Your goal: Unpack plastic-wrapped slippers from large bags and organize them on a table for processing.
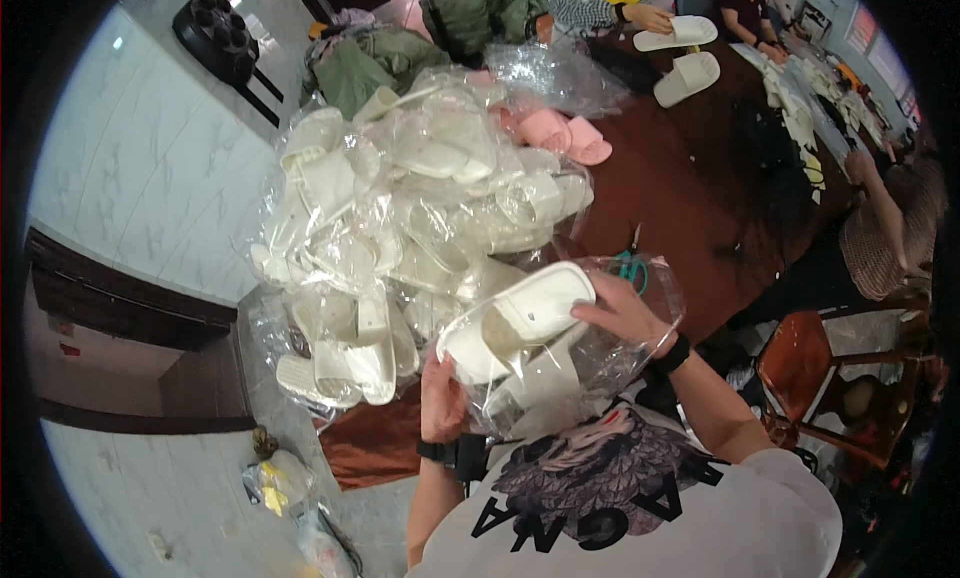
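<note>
Pink slippers (560, 135), perhaps scissors (630, 268)

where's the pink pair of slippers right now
In the head view, the pink slippers lie at upper centre on the brown table, against the far right edge of the heap of bagged white slippers.

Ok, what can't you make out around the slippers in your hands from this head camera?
- Second white slipper: mostly veiled by the crinkled clear plastic bag.
- Left hand: its fingers are behind the upper white slipper, so the grip is hidden.
- Pile of bagged slippers: glare blurs them together, no count possible.
- Green-handled tool: covered by the bag and right hand.
</note>
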Available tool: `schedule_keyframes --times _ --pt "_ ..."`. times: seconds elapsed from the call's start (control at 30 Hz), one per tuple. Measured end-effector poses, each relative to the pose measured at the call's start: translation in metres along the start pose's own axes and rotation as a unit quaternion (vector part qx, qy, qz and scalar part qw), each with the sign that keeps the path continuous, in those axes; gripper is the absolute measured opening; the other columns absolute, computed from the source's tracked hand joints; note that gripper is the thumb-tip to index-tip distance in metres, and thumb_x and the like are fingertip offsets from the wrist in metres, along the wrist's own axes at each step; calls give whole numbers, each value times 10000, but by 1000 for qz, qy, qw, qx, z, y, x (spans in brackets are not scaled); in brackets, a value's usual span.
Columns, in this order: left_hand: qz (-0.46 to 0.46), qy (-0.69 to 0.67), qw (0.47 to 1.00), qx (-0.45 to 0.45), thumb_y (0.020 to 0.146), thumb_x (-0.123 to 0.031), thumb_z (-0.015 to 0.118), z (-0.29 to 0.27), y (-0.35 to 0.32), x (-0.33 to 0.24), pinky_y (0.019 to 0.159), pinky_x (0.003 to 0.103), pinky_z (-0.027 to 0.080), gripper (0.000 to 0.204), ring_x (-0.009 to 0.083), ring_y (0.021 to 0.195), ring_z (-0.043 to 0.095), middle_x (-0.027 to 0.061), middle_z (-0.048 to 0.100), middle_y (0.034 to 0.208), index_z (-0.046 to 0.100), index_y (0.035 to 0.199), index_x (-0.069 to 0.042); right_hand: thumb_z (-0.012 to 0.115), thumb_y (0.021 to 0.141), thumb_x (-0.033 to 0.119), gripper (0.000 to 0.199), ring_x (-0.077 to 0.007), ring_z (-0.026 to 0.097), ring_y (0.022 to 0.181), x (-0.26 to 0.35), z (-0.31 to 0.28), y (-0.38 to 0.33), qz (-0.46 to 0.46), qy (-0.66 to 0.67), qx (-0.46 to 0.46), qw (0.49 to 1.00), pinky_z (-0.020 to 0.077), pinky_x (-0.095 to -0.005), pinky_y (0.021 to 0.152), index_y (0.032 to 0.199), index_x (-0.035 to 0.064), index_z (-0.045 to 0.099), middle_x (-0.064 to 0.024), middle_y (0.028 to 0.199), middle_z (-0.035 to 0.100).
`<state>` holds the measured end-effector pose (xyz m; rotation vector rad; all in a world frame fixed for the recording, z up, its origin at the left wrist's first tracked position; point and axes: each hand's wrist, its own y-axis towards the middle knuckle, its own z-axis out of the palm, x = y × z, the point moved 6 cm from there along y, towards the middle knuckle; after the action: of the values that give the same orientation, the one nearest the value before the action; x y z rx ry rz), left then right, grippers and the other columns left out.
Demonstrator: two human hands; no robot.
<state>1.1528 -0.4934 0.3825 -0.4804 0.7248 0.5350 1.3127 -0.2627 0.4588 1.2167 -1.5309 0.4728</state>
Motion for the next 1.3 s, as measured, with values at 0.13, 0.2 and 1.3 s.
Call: schedule_keyframes --times 0.13,0.2,1.3 --pt "-6 1 999 -46 970 -142 513 -1 -1 7 1009 378 439 377 235 1182 540 112 567 1278 482 1322 -9 639 887 314 387 -265 654 765 -16 2 -10 76 -18 -52 996 492 -346 701 1103 -5 604 -166 858 662" --pt "16 -4 999 -41 977 -175 510 -1 0 7 985 370 453 369 235 1163 553 109 571 1275 495 1308 -13 642 885 317 391 -262 649 754 -14 -2 -13 84 -26 -64 994 489 -342 688 1096 -9 604 -169 850 660" --pt "338 607 669 -264 806 -131 697 -6 -61 -51 1119 477 231 738 372 1355 278 170 319 1450 323 1441 -102 760 718 295 670 -396 344 1330 3 59 -17 -156 -369 188 897 260 -567 1084 1334 212 510 -136 1421 403"
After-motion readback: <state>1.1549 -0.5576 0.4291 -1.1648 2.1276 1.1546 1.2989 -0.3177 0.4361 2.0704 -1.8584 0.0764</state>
